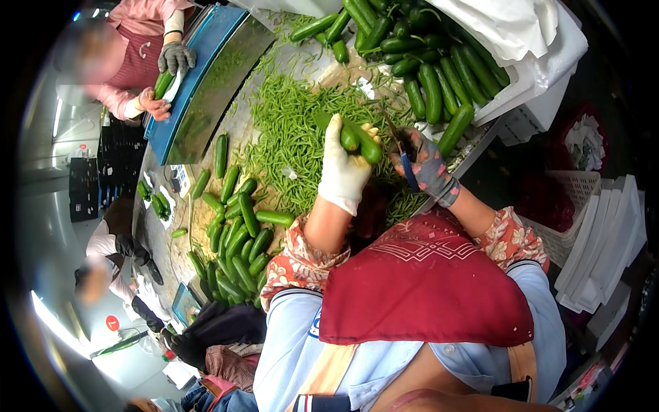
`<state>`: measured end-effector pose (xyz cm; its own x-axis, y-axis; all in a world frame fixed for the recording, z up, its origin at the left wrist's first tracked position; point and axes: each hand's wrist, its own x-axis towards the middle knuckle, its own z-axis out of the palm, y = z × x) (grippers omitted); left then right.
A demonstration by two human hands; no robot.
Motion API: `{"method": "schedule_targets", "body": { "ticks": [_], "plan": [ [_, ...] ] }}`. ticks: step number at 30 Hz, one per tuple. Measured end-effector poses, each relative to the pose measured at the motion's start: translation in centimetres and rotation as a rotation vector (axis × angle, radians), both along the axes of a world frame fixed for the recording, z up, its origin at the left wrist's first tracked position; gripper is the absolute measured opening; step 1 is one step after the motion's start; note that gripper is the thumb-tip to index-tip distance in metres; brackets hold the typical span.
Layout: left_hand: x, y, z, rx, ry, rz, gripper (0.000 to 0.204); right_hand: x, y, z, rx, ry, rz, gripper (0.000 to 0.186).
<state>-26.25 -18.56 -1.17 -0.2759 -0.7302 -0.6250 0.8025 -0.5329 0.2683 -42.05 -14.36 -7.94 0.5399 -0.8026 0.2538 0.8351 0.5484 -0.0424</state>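
Observation:
My left hand (pixel 343 175), in a white glove, is closed round two green cucumbers (pixel 366 141) above a broad heap of thin green beans (pixel 288 130). Beside it my right hand (pixel 429 168), in a grey glove with pink patches, grips a pair of scissors with blue handles (pixel 410 172). The scissor blades point up and away, close to the cucumbers' right side. I cannot tell whether they touch. A loose cucumber (pixel 455 130) lies just beyond my right hand.
At the far right a white foam box (pixel 559 55) holds many cucumbers (pixel 470 72). Another cucumber pile (pixel 240 257) lies left of me. A blue-edged metal divider (pixel 206 89) crosses the table; behind it a co-worker's gloved hand (pixel 177 58) holds a cucumber. A white crate (pixel 566 185) stands right.

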Motion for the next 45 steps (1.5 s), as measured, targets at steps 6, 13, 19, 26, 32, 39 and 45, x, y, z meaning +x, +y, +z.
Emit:
{"method": "schedule_targets", "body": {
  "ticks": [6,13,19,26,32,39,45],
  "plan": [
    [3.5,-0.6,-2.3,-0.939,-1.103,-0.027,0.083,-0.9,1.3,0.4,0.143,0.646,-0.224,0.028],
    [3.7,0.9,-1.3,-0.963,-1.634,-0.246,0.074,-1.5,1.8,-2.1,-0.364,0.945,-0.414,0.03],
    [4.1,1.6,0.7,-1.162,-2.042,-0.423,0.08,-2.0,2.2,0.9,0.086,0.974,-0.146,0.053],
    [5.5,2.7,1.2,-1.179,-1.945,-0.572,0.089,-3.3,2.0,2.2,-0.207,1.028,-0.205,0.065],
    [6.0,3.2,1.1,-1.166,-1.758,-0.623,0.094,-3.7,1.3,0.5,-0.345,1.164,-0.264,0.068],
    [6.1,4.0,0.7,-1.221,-1.731,-0.886,0.099,-3.1,-0.3,0.1,-0.777,1.425,-0.354,0.075],
    [8.7,5.8,2.5,-1.08,-1.596,-0.71,0.089,-2.0,2.5,-0.4,-0.419,1.288,-0.226,0.078]
  ]
}}
